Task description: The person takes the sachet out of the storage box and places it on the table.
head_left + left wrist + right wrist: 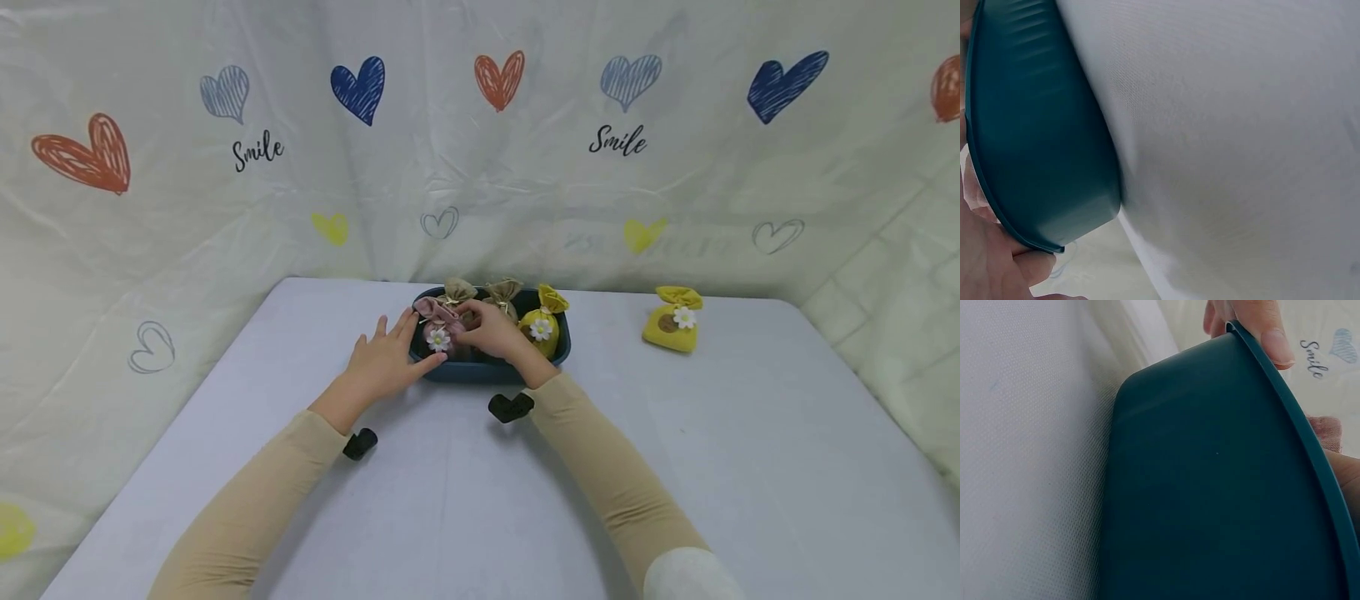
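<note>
A dark teal plastic basin (472, 372) stands on the table and holds several small cloth drawstring pouches. My left hand (381, 360) rests on the basin's left end, fingers spread and thumb over the front rim. With thumb and fingers, my right hand (495, 332) pinches a pink pouch (429, 310) with a white flower at the basin's left side. Behind it sit two beige pouches (459, 289), partly hidden. A yellow pouch (546, 325) fills the right end. The right wrist view shows the basin wall (1210, 462) and a bit of pink cloth (1327, 431).
Another yellow pouch (675, 321) with a white flower stands on the table to the right of the basin. A white cloth (435, 500) covers the table. Behind it hangs a pale curtain (525, 183) printed with hearts.
</note>
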`<state>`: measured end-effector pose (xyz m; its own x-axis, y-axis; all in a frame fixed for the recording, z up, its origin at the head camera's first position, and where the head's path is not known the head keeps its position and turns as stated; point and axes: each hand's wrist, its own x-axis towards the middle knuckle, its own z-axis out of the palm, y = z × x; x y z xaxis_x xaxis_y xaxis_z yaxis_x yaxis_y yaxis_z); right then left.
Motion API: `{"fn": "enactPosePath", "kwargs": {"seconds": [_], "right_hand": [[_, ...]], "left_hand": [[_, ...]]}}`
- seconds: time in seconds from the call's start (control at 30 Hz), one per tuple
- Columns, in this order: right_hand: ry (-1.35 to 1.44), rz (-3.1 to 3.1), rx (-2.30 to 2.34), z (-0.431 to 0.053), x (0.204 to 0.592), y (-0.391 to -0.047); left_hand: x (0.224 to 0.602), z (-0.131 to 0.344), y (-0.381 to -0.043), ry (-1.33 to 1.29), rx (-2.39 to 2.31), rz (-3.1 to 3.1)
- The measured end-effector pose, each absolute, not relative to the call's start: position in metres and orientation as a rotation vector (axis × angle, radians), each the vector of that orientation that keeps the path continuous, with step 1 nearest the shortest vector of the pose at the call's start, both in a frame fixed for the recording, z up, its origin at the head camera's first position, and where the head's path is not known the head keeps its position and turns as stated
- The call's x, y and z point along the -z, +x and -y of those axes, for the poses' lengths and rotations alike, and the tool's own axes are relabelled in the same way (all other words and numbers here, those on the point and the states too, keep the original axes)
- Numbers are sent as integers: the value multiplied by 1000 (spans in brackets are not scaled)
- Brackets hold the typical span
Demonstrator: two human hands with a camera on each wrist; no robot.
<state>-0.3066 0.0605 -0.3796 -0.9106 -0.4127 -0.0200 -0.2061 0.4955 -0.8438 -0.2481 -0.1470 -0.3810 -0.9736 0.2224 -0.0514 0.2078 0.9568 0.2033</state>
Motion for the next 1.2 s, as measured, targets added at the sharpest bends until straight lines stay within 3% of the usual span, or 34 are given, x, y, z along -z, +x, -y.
{"fn": "enactPosePath", "kwargs": {"seconds": [0.83, 1.2], "right_hand": [[-472, -2572, 1501, -81, 359, -300], [-572, -2664, 1601, -93, 354, -292]], "left_hand": [[379, 146, -246, 327, -308, -3015], [377, 146, -245, 337, -333, -3019]]}}
